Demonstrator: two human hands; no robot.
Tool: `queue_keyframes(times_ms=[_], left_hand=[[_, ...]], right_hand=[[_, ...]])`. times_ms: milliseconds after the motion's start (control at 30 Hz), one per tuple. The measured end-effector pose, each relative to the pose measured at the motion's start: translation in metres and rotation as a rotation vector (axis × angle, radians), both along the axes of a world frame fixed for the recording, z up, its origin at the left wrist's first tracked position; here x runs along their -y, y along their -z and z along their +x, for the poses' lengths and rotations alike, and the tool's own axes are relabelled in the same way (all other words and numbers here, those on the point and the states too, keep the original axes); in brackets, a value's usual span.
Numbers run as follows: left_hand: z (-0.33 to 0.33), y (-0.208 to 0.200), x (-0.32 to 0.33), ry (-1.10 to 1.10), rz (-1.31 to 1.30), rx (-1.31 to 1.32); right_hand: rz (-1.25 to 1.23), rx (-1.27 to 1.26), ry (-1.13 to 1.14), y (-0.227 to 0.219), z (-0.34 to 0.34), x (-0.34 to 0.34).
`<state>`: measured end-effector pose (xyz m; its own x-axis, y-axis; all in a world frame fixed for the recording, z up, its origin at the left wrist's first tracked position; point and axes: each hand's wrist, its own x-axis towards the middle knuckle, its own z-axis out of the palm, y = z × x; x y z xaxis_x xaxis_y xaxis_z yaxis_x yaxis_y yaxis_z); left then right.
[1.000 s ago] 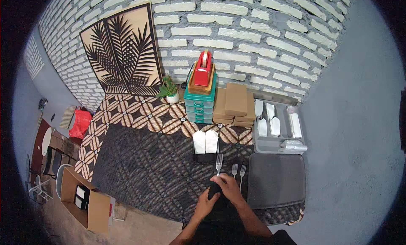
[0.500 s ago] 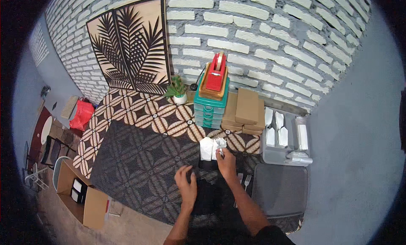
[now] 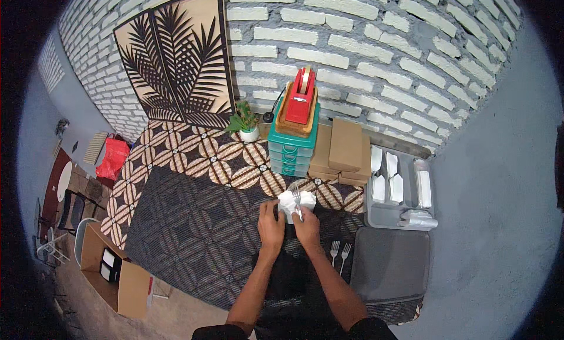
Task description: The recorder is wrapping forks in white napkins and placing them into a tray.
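A metal fork [image 3: 296,197] lies tines up across white folded paper napkins [image 3: 308,202] at the front middle of the table. My right hand [image 3: 307,228] is closed on the fork's handle, pressing over the lower part of the napkins. At their left edge, my left hand [image 3: 271,227] has its fingers curled against the napkin. Its fingertips are partly hidden. The black item beneath the napkins is mostly covered by my hands. Two more forks, a left one [image 3: 335,249] and a right one [image 3: 345,253], lie to the right of my right forearm.
A grey tray [image 3: 390,263] lies on the right, below a grey divided organizer [image 3: 385,215] with white packets. Brown boxes [image 3: 345,145], a teal drawer unit [image 3: 291,149] topped by a red tape dispenser [image 3: 301,102], and a potted plant [image 3: 249,133] line the wall. An open carton [image 3: 132,287] stands lower left.
My left hand has moved up and right to the napkins' edge. The right hand has shifted down slightly, and the fork now lies along the napkins, which look more bunched together.
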<state>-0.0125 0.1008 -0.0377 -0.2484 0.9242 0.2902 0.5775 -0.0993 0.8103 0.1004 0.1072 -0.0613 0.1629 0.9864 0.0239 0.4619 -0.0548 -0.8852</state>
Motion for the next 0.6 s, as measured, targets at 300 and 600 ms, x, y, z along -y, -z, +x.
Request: queue_keyframes(times_ms=[300,600], left_hand=[[-0.003,0.003,-0.004,-0.028,-0.007,0.022],[-0.006,0.003,-0.002,-0.001,-0.012,0.064]], right_hand=[[0.011,0.008,0.046,0.001,-0.006,-0.001],[0.094,0.003,0.090,-0.006,-0.011,0.001]])
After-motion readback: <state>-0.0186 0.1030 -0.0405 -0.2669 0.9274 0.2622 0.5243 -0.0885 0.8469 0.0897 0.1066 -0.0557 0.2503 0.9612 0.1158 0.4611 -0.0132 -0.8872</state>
